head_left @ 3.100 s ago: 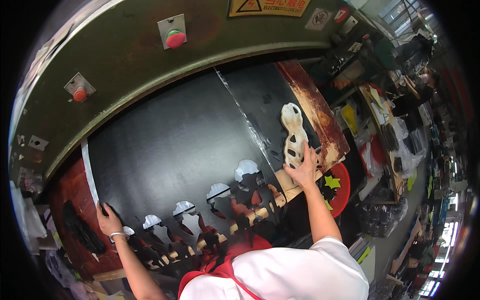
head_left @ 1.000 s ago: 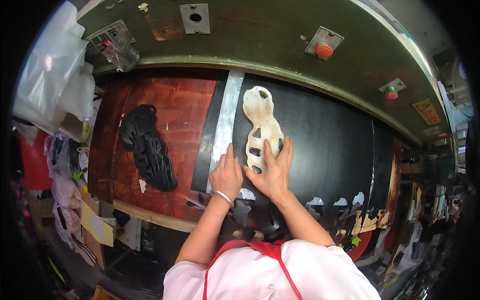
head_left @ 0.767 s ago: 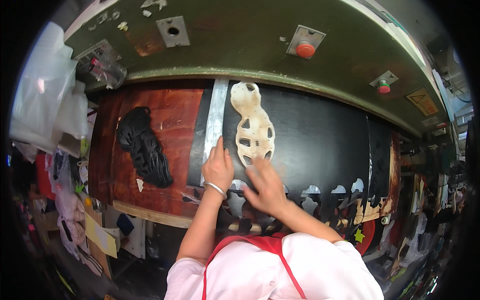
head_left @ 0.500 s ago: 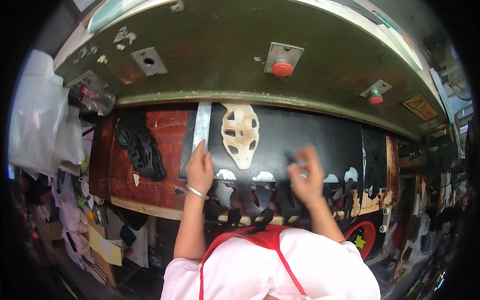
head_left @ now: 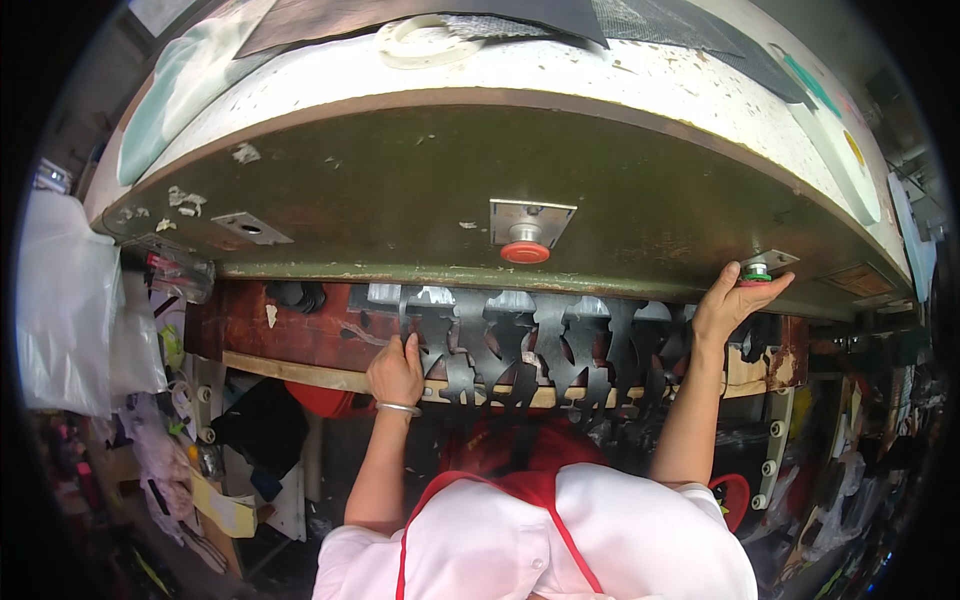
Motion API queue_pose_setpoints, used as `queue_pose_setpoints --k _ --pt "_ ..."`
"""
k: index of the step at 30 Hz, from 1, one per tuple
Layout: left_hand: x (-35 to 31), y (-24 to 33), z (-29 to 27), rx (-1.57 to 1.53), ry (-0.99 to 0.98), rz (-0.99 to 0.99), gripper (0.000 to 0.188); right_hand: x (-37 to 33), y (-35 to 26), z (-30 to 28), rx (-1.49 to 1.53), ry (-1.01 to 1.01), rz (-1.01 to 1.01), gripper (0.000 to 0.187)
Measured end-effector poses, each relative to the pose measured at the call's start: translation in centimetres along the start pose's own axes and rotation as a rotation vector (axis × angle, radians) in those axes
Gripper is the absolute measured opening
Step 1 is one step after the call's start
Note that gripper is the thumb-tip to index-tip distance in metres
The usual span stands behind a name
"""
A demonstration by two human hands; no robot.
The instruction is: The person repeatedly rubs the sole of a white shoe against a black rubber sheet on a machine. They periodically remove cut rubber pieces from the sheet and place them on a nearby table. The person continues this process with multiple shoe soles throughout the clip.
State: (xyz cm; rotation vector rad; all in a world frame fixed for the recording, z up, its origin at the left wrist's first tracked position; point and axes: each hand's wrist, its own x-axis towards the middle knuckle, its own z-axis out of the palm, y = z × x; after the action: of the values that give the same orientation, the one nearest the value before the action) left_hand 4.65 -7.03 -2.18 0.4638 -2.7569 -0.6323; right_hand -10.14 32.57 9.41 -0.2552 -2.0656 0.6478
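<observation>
While the right hand (head_left: 738,298) spreads around a button (head_left: 757,275) on the green machine (head_left: 380,190), the left hand (head_left: 396,372) curls beside a cut black sheet (head_left: 550,335) overhanging the table's (head_left: 325,325) front edge. Its grip is unclear.

Light mostly from above: white machine top (head_left: 690,72) v. bright at 12 o'clock; green panel (head_left: 400,190) below it dim. Your shirt (head_left: 630,530) bright at 6. Plastic bags (head_left: 70,300) at 9 hazy w/ glare. Your L hand (head_left: 396,372), R hand (head_left: 722,305) fairly sharp. Fisheye bends edges; clutter (head_left: 860,470) at 4 soft, corners black.
</observation>
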Motion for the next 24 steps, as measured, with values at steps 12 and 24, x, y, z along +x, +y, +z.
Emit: queue_pose_setpoints --k 12,24 --pt "-1.5 -0.7 -0.5 -0.069 -0.014 -0.036 0.028 -8.2 17.1 -8.4 0.141 -0.395 0.598 0.037" --pt "-10.4 -2.0 -6.4 -0.299 -0.126 -0.154 0.019 -8.2 7.8 -12.2 0.077 -0.086 0.407 0.044"
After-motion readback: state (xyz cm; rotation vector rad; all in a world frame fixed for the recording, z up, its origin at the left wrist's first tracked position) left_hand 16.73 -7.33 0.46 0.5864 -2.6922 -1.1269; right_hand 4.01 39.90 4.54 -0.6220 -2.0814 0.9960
